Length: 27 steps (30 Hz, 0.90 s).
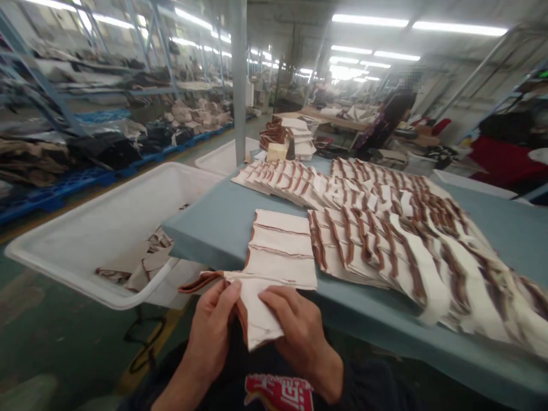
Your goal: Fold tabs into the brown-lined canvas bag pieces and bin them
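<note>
A cream fabric piece with brown edging (pixel 259 314) is held between my two hands at the front edge of the table. My left hand (pixel 216 311) pinches its left side near the top seam, and a folded brown part sticks out to the left. My right hand (pixel 297 322) grips the right side with its fingers bent over the cream face. Just beyond lies a flat stack of seamed cream panels (pixel 280 240) on the blue-grey tabletop (pixel 205 220). What the fingertips do behind the fabric is hidden.
Overlapping rows of cream and brown pieces (pixel 363 245) cover the table's right side. A white plastic tub (pixel 55 251) with some pieces inside stands at left. A metal post (pixel 240 85) rises behind the table. Another person (pixel 387 117) is farther back; loaded racks line the left.
</note>
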Available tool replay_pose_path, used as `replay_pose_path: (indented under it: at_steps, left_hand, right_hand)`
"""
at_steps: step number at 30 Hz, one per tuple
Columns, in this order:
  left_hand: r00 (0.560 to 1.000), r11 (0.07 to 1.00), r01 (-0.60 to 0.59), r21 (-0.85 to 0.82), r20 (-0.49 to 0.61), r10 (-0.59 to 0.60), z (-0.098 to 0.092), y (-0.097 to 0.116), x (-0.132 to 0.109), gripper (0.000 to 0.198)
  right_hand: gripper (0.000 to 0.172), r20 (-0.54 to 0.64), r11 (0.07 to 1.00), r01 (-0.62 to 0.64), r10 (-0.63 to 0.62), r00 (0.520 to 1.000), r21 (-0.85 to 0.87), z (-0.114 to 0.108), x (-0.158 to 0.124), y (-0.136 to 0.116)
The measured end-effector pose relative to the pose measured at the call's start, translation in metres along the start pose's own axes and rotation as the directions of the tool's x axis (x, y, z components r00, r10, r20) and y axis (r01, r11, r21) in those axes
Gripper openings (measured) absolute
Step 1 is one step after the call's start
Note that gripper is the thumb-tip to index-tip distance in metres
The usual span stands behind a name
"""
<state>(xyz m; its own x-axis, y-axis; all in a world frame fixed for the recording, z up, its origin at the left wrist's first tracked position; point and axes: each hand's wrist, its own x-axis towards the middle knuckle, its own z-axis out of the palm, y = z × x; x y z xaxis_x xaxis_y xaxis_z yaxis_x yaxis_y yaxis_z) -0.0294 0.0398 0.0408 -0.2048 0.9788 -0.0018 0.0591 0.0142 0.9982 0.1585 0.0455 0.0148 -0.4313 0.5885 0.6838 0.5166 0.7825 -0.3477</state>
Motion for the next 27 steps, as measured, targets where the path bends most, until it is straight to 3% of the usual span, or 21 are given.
replay_pose_path:
  at_steps: [2, 4, 8, 10, 12, 15, 20, 25, 27]
  left_hand:
    - [0.998, 0.999, -0.052, -0.002, 0.036, 0.052, -0.003, 0.000, -0.004, 0.062]
    - [0.992, 0.992, -0.128, 0.020, 0.003, 0.128, -0.014, -0.003, -0.006, 0.064]
    - [0.954, 0.930, -0.279, 0.240, -0.038, 0.296, -0.028, -0.015, -0.009, 0.022]
    - [0.898, 0.828, -0.425, 0.366, 0.060, 0.435, -0.024, -0.021, -0.010, 0.015]
    - [0.831, 0.735, -0.554, 0.391, 0.209, 0.515, -0.015, -0.023, -0.010, 0.010]
    - [0.766, 0.679, -0.640, 0.359, 0.368, 0.527, -0.003, -0.022, -0.011, 0.010]
    - [0.702, 0.560, -0.710, 0.427, 0.369, 0.609, 0.007, -0.022, -0.016, 0.011]
    - [0.719, 0.385, -0.665, 0.640, 0.407, 0.563, 0.012, -0.025, -0.027, 0.013]
    - [0.734, 0.396, -0.659, 0.640, 0.433, 0.524, 0.014, -0.021, -0.031, 0.018]
  right_hand:
    - [0.022, -0.021, 1.000, -0.008, 0.009, 1.000, 0.015, -0.012, -0.004, 0.017]
    - [0.027, -0.022, 0.999, -0.033, 0.034, 0.999, 0.025, -0.029, -0.011, 0.028]
    - [0.035, 0.011, 0.996, -0.091, 0.091, 0.996, 0.014, -0.055, -0.028, 0.026]
    - [0.038, 0.059, 0.996, -0.091, 0.090, 0.994, -0.001, -0.062, -0.034, 0.021]
    - [0.041, 0.101, 0.995, -0.098, 0.099, 0.990, -0.021, -0.065, -0.037, 0.017]
    - [0.044, 0.110, 0.990, -0.135, 0.140, 0.984, -0.052, -0.067, -0.039, 0.014]
    - [0.050, 0.118, 0.983, -0.164, 0.173, 0.978, -0.084, -0.069, -0.041, 0.009]
    - [0.048, 0.215, 0.971, -0.141, 0.182, 0.959, -0.194, -0.055, -0.050, 0.009]
    - [0.043, 0.246, 0.963, -0.140, 0.196, 0.949, -0.230, -0.046, -0.055, 0.009]
